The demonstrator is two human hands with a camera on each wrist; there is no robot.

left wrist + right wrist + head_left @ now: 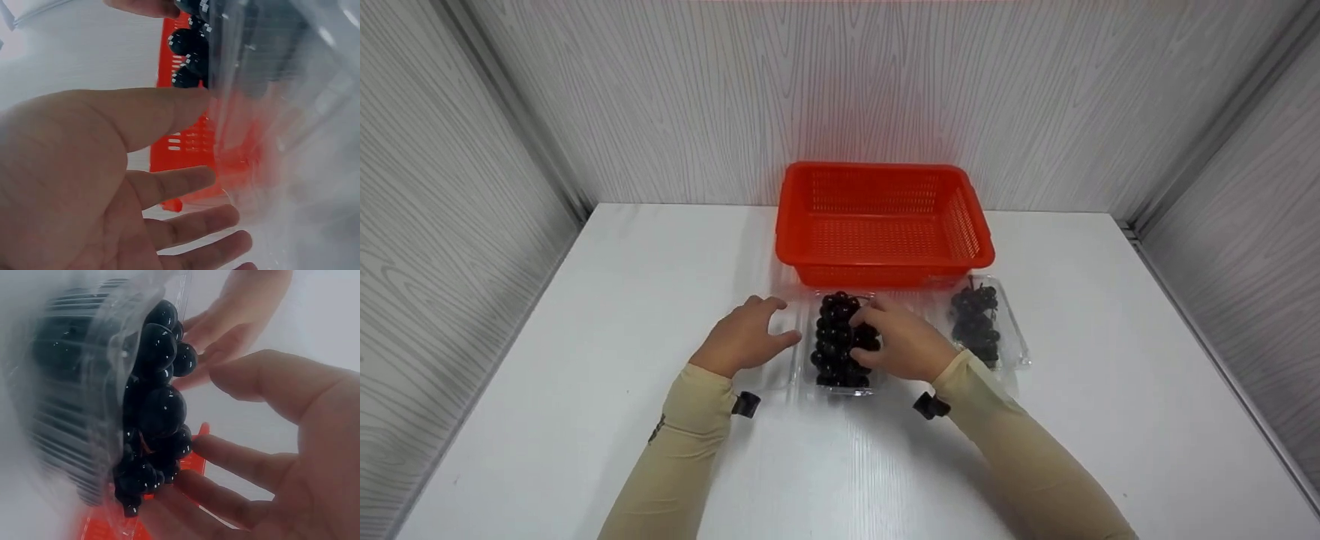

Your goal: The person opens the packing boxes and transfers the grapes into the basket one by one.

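A bunch of dark grapes [834, 341] lies in a clear plastic box [851, 391] in the middle of the table. My right hand [904, 341] reaches over the box's right side, fingertips [205, 447] right at the grapes and thumb apart from the fingers. In the right wrist view, the grapes [163, 410] bulge above the box's ribbed wall. To the left of the box, my left hand [746, 335] hovers with spread fingers and nothing between them. Its thumb [169, 109] overlaps the clear plastic in the left wrist view.
A red slotted basket [885, 275] stands behind the box, against the back wall. On the right, a second clear box [1020, 349] holds another bunch of dark grapes [976, 322], partly behind my right hand. Wood-grained panels enclose the white table [660, 255] at back and sides.
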